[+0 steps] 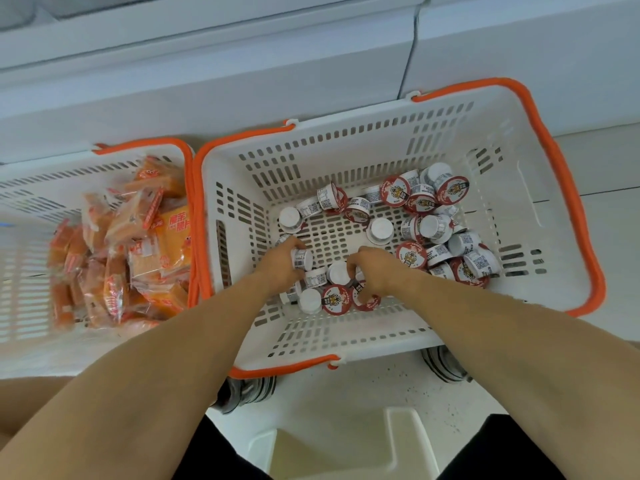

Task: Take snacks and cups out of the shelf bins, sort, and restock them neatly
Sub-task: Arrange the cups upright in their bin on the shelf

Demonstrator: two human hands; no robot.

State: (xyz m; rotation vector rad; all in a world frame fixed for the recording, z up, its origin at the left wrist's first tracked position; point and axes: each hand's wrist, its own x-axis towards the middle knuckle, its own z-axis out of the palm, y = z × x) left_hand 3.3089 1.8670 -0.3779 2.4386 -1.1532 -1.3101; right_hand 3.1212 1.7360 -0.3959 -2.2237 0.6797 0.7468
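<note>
A white slotted basket with orange handles (pixel 485 109) holds several small white cups with red lids, most heaped at its right side (pixel 446 233). Both my hands reach down into its near-left part. My left hand (pixel 282 263) is closed around one white cup (pixel 302 258) lying on its side. My right hand (pixel 379 271) curls its fingers over a red-lidded cup (pixel 363 296) among a small group of cups. A second white basket (pixel 104 157) on the left is filled with orange snack packets (pixel 138 247).
Both baskets stand on a pale floor against a white shelf base (pixel 242 81). A white step stool (pixel 346 441) sits below me, between my dark-clothed legs. My shoes (pixel 446 365) show under the basket's near edge.
</note>
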